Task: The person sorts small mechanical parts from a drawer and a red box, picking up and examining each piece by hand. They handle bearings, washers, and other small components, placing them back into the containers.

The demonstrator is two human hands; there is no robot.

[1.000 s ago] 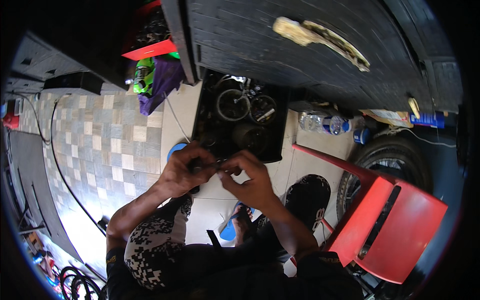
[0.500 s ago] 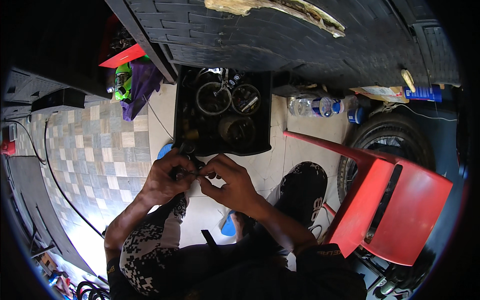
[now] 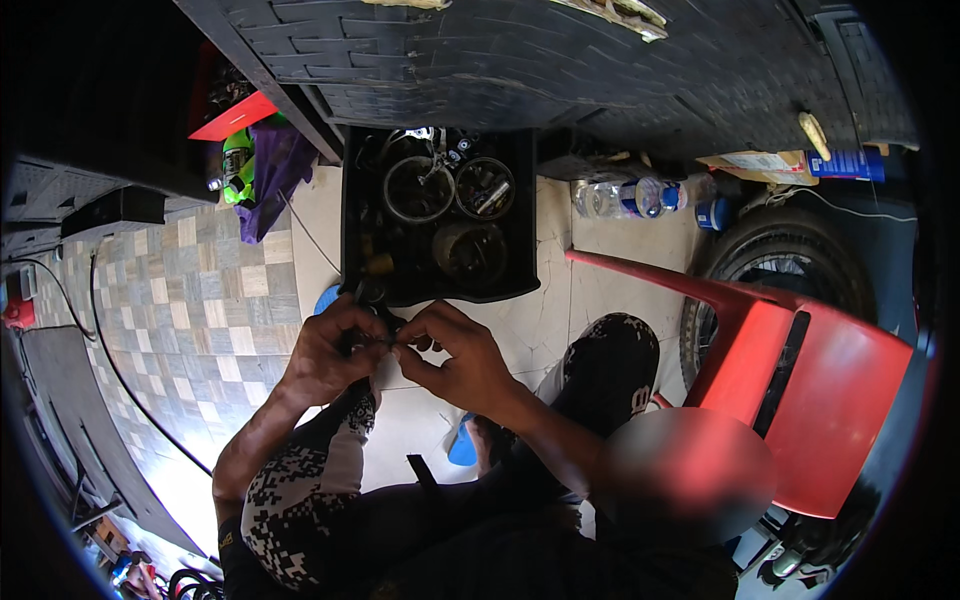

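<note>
My left hand [image 3: 328, 352] is closed around a small dark part [image 3: 372, 292], whose rounded end sticks out above the fingers. From the other side, my right hand [image 3: 462, 362] pinches at the same part, thumb and forefinger meeting the left fingertips. The fingers cover most of the part, so its exact kind cannot be made out. Just beyond both hands lies a black drawer-like tray [image 3: 510, 292]. It holds round tubs, among them a clear-rimmed tub [image 3: 388, 207] and another tub [image 3: 462, 207] with small metal pieces.
A red plastic chair [image 3: 850, 385] stands at the right, partly under a blurred patch. Behind it leans a bicycle tyre [image 3: 700, 320]. Clear plastic bottles [image 3: 605, 200] lie on the tiles. A purple cloth [image 3: 280, 165] hangs at the left, and a black cabinet [image 3: 450, 75] spans the far side.
The view has shifted slightly. Both hands remain together on the small dark part, with the right fingers moved a little. A blurred patch now covers part of the chair.
</note>
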